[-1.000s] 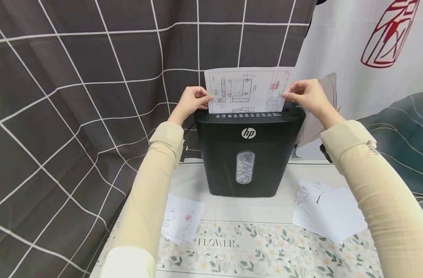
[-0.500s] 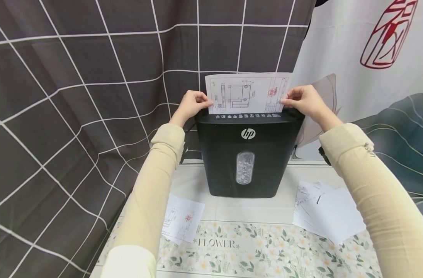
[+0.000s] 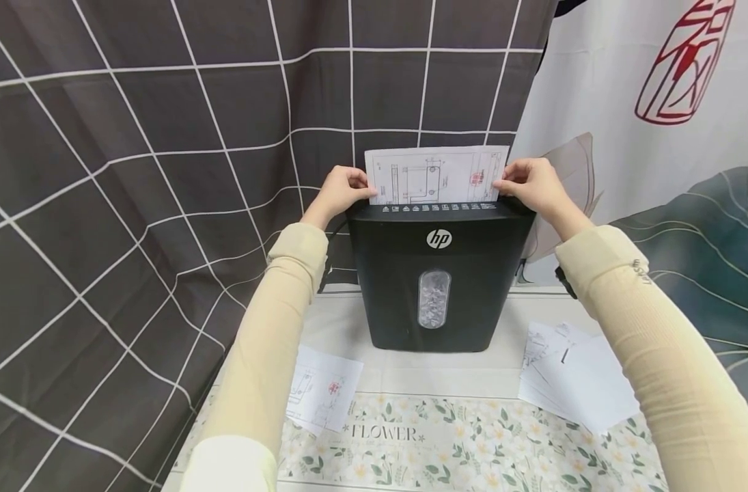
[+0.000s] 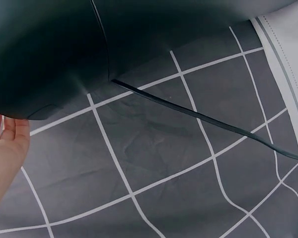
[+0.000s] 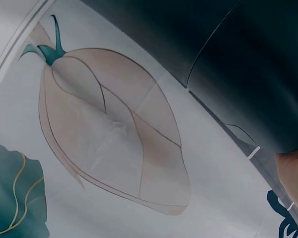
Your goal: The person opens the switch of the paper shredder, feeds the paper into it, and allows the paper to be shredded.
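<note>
A sheet of paper (image 3: pixel 438 176) with a technical drawing and a red stamp stands upright in the top slot of a black HP paper shredder (image 3: pixel 404 273). My left hand (image 3: pixel 343 191) pinches its left edge, close above the slot. On the opposite edge, my right hand (image 3: pixel 530 184) pinches the sheet between thumb and fingers. Its lower part is hidden inside the machine. Shredded bits show through the clear window (image 3: pixel 434 299) on the front. In the left wrist view, only part of the left hand (image 4: pixel 7 146) shows beside the shredder; the right wrist view catches a sliver of the right hand (image 5: pixel 295 171).
Another printed sheet (image 3: pixel 324 386) lies left of the shredder on the table. Several loose papers (image 3: pixel 576 376) overlap on the right. A floral cloth (image 3: pixel 472 444) covers the front. Behind hangs a dark checked curtain (image 3: pixel 226 102), and a black cord (image 4: pixel 198 116) trails from the shredder.
The sheet has sunk steadily lower into the shredder slot, with less of its drawing showing. Both hands have moved slightly down along with it, the right one also a little inward.
</note>
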`<state>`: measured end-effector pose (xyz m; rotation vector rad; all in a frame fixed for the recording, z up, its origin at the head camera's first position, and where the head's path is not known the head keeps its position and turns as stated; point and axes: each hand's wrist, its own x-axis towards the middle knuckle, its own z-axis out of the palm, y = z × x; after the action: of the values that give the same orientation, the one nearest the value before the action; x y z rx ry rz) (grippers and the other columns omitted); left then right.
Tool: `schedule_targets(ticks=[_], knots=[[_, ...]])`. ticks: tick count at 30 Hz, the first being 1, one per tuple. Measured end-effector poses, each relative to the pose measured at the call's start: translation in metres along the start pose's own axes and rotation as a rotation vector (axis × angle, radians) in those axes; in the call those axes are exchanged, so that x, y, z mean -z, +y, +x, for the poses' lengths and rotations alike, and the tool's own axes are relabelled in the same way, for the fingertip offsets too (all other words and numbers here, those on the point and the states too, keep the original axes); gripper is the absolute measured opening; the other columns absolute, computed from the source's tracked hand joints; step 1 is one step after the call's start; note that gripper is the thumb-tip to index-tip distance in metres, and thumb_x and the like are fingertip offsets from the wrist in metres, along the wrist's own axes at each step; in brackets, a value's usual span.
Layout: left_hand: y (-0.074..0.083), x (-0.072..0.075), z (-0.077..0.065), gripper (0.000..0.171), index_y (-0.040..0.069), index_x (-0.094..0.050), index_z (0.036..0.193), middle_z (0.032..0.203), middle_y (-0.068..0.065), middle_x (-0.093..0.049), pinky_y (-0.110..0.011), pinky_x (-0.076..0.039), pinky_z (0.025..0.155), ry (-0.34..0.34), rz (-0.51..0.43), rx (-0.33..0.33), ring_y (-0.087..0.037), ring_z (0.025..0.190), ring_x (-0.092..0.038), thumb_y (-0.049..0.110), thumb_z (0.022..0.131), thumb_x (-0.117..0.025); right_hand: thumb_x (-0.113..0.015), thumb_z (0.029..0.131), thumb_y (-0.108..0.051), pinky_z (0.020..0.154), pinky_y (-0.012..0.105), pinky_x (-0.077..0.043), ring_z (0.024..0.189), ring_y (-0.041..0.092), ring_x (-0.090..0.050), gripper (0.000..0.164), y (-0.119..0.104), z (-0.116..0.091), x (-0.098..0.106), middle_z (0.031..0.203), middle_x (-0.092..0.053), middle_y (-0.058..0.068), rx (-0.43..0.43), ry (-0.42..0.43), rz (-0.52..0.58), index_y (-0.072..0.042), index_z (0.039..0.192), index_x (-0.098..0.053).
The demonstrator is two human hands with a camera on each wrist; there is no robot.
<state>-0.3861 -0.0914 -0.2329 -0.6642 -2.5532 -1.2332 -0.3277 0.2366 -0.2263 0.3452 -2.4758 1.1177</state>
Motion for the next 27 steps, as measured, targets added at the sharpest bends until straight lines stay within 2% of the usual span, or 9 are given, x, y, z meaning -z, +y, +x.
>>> schedule_targets(ticks=[4,11,14,18,22,27], knots=[[0.001,-0.001,0.001,0.013,-0.006,-0.067,0.089,0.074,-0.011,-0.066,-0.017,-0.039,0.064,0.019,-0.045,-0.011,-0.003,0.063,-0.052,0.004,0.082,-0.071,-0.068,0.085,-0.008,0.057,0.005,-0.042,0.057,-0.005,-0.049,0.021,-0.001,0.001,0.000,0.062,-0.055,-0.021,0.021,0.010,0.033,0.011,0.087,-0.059],[0.006,-0.006,0.000,0.018,-0.007,-0.068,0.097,0.095,-0.022,-0.070,-0.015,-0.044,0.068,0.013,-0.063,-0.028,-0.012,0.073,-0.062,0.003,0.083,-0.069,-0.066,0.085,-0.003,0.057,0.006,-0.044,0.055,-0.002,-0.051,0.015,0.000,0.002,-0.002,0.059,-0.054,-0.022,0.041,0.023,0.086,0.010,0.085,-0.058],[0.006,-0.008,0.001,0.017,-0.007,-0.068,0.095,0.094,-0.022,-0.070,-0.014,-0.046,0.068,0.021,-0.090,-0.027,-0.008,0.070,-0.061,0.003,0.082,-0.070,-0.066,0.085,-0.001,0.056,0.006,-0.044,0.054,-0.002,-0.051,0.014,0.001,0.003,-0.004,0.059,-0.055,-0.021,0.051,0.031,0.111,0.010,0.087,-0.059],[0.007,-0.010,0.001,0.019,-0.008,-0.068,0.097,0.093,-0.021,-0.068,-0.013,-0.044,0.064,0.028,-0.118,-0.033,-0.002,0.064,-0.053,0.003,0.082,-0.070,-0.066,0.085,-0.002,0.057,0.006,-0.043,0.055,-0.003,-0.051,0.017,0.001,0.002,-0.006,0.060,-0.054,-0.021,0.057,0.044,0.117,0.013,0.092,-0.060],[0.008,-0.013,0.001,0.019,-0.009,-0.068,0.097,0.094,-0.022,-0.068,-0.013,-0.042,0.062,0.023,-0.142,-0.045,-0.003,0.063,-0.052,0.001,0.082,-0.070,-0.066,0.086,-0.004,0.058,0.006,-0.044,0.056,-0.004,-0.052,0.020,0.000,0.000,-0.007,0.062,-0.055,-0.023,0.050,0.044,0.116,0.013,0.094,-0.060],[0.009,-0.015,0.002,0.015,-0.007,-0.069,0.093,0.086,-0.018,-0.069,-0.015,-0.044,0.064,0.020,-0.160,-0.051,-0.004,0.064,-0.056,0.002,0.081,-0.071,-0.065,0.085,0.000,0.058,0.007,-0.043,0.058,-0.007,-0.052,0.016,0.000,0.001,-0.009,0.065,-0.056,-0.027,0.068,0.041,0.130,0.013,0.094,-0.061]])
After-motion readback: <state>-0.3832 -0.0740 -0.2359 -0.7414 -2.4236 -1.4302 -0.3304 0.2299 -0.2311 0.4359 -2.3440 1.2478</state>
